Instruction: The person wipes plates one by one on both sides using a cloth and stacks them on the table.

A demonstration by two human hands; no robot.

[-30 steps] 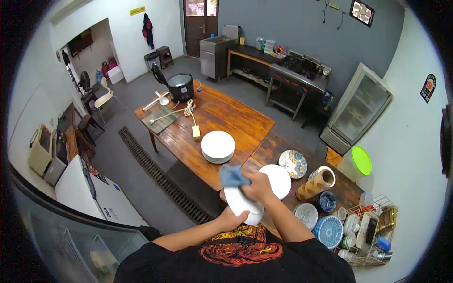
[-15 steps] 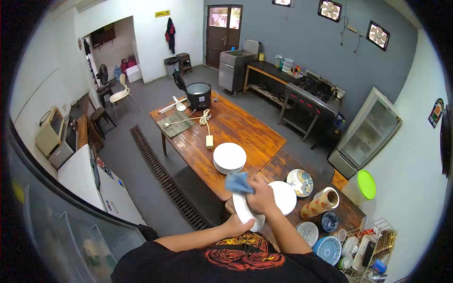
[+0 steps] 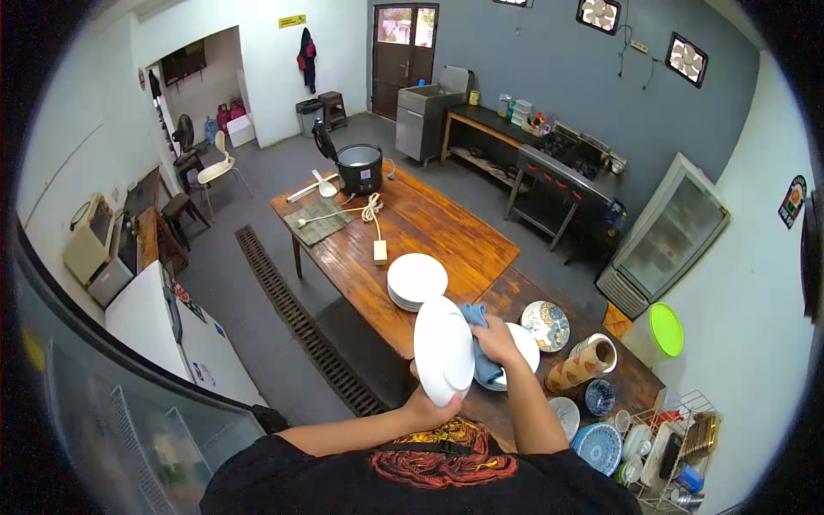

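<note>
My left hand (image 3: 432, 410) grips a white plate (image 3: 444, 348) by its lower edge, and the plate is tilted up with its underside facing me. In my right hand (image 3: 498, 337) is a blue cloth (image 3: 481, 352), bunched at the plate's right side and hanging down behind the fingers. Just beyond the held plate stands a stack of white plates (image 3: 417, 279) on the wooden table. More white plates (image 3: 525, 346) lie under and beside my right hand, partly hidden by it and the cloth.
A patterned plate (image 3: 545, 326), a paper-wrapped roll (image 3: 582, 367) and several bowls (image 3: 598, 449) crowd the right side, beside a wire dish rack (image 3: 678, 446). A rice cooker (image 3: 360, 169) and an extension cord (image 3: 379, 249) occupy the far table.
The held plate has been raised and turned, so its underside now faces me. My right hand and the cloth have moved from its front face to its right side.
</note>
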